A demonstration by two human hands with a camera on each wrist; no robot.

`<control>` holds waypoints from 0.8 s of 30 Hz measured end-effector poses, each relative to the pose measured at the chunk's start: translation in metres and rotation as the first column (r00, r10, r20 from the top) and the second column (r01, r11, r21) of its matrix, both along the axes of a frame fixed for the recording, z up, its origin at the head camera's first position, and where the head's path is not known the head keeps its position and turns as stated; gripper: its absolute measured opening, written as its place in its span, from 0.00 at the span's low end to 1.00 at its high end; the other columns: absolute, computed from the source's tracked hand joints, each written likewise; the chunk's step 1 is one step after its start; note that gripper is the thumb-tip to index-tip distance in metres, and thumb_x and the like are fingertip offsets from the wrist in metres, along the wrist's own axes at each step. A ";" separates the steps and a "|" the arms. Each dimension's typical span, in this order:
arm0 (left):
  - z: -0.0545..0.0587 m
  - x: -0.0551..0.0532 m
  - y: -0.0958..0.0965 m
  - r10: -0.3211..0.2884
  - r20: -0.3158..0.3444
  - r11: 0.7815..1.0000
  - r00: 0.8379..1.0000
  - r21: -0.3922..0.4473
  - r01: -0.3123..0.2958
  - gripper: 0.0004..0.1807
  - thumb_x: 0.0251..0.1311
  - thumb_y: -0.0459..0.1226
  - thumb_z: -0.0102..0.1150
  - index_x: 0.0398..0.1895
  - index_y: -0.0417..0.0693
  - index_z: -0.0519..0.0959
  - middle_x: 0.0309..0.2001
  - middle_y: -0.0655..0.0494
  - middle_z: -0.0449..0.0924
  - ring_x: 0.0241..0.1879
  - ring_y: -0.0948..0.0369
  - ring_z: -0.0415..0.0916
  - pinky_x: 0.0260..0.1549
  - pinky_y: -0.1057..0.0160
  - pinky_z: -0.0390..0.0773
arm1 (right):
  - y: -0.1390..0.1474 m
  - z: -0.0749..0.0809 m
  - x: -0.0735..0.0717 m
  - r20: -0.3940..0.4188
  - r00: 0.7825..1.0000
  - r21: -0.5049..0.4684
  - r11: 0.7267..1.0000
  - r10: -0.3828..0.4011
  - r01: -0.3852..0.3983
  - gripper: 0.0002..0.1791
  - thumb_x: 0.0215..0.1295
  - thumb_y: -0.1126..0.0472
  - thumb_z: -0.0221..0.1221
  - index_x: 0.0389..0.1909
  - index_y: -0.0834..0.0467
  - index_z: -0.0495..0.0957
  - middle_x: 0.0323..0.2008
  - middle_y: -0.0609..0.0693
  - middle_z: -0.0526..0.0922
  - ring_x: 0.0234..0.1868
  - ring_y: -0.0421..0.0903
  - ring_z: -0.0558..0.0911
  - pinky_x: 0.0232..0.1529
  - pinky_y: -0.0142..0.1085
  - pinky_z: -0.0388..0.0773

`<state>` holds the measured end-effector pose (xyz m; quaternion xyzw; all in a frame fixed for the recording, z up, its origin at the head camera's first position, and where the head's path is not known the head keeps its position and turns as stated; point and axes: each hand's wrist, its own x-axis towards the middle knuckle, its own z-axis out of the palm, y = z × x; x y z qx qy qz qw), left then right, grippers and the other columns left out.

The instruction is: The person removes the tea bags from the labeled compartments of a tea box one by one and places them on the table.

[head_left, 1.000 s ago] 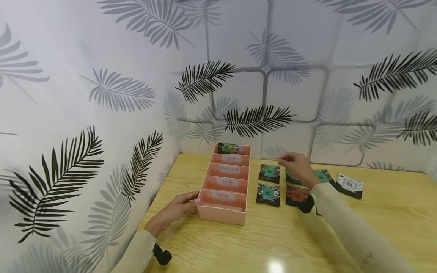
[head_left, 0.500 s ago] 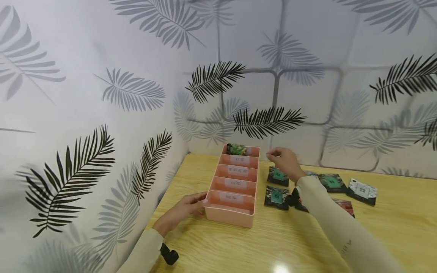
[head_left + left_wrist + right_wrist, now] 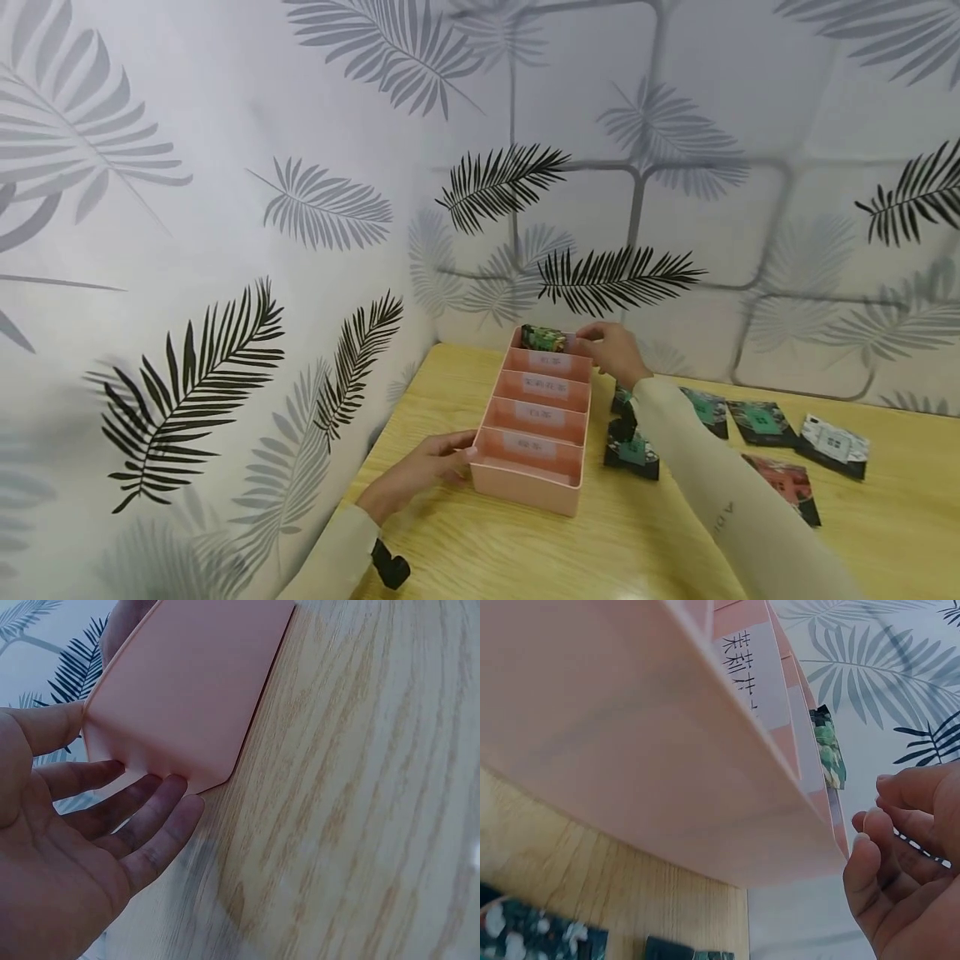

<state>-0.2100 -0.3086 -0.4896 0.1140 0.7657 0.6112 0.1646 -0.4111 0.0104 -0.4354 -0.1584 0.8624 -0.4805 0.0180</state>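
A pink box [image 3: 525, 492] with a row of compartments stands on the table, each divider bearing a white handwritten label. My left hand [image 3: 416, 473] grips its near left corner, thumb at the rim and fingertips against the outer wall, as the left wrist view shows. In the farthest compartment a green patterned sachet [image 3: 543, 338] leans on the left side. Beside that compartment's right rim is my right hand [image 3: 621, 357], its fingers loosely bent. Nothing shows between those fingers [image 3: 864, 874] in the right wrist view.
Right of the box lie several flat sachets, among them a dark one with a green label [image 3: 632, 452], a red one [image 3: 787, 485] and a white and black one [image 3: 832, 446]. My right forearm covers part of them. A leaf-patterned wall [image 3: 675, 208] rises behind the table.
My right hand has moved left from above the sachets to the box's far right rim. My left hand keeps its place on the box. The whole view has shifted, so things appear further right.
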 end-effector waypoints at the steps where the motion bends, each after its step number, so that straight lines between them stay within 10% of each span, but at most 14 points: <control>1: 0.000 0.000 0.000 0.000 -0.001 1.000 1.000 0.001 0.000 0.30 0.79 0.47 0.52 0.78 0.47 0.65 0.71 0.47 0.71 0.61 0.53 0.76 0.55 0.48 0.81 | -0.002 0.001 -0.001 0.001 1.000 0.001 1.000 -0.005 0.005 0.19 0.78 0.58 0.56 0.62 0.65 0.79 0.59 0.65 0.79 0.38 0.58 0.83 0.36 0.53 0.83; 24: 0.001 0.003 0.001 0.007 0.012 1.000 1.000 0.024 -0.007 0.30 0.79 0.47 0.52 0.78 0.48 0.66 0.68 0.45 0.75 0.57 0.53 0.79 0.56 0.46 0.80 | -0.031 -0.007 -0.018 0.013 1.000 0.098 0.995 -0.011 0.010 0.18 0.76 0.59 0.60 0.61 0.64 0.80 0.57 0.63 0.82 0.52 0.60 0.82 0.50 0.52 0.82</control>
